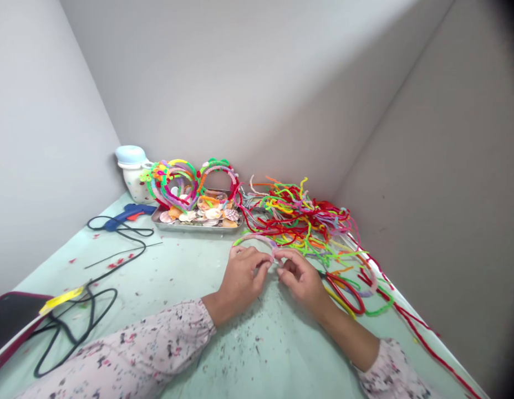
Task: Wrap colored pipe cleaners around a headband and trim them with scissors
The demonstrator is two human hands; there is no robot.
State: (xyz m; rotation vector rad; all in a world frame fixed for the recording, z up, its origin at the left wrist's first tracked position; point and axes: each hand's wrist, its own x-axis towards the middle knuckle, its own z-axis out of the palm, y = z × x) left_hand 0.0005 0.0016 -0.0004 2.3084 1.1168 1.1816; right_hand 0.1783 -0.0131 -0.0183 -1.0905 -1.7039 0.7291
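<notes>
A fuzzy curved band (260, 238), pale pink and purple with a green end, arches between my two hands just above the table. My left hand (245, 275) is closed, its thumb and forefinger pinching at the band. Close beside it on the right, my right hand (299, 277) pinches the band's purple-pink end with curled fingers. The fingertips of both hands nearly meet there. Behind them lies a tangled pile of coloured pipe cleaners (298, 213). Red-handled scissors (351, 293) rest to the right of my right hand, partly under pipe cleaners.
A metal tray (198, 228) of shells stands at the back with decorated headbands (218, 166) on it. To its left are a white jar (136, 180) and a blue glue gun (126, 215). A black cable (92, 321) and a dark red-edged object (15, 321) lie at left.
</notes>
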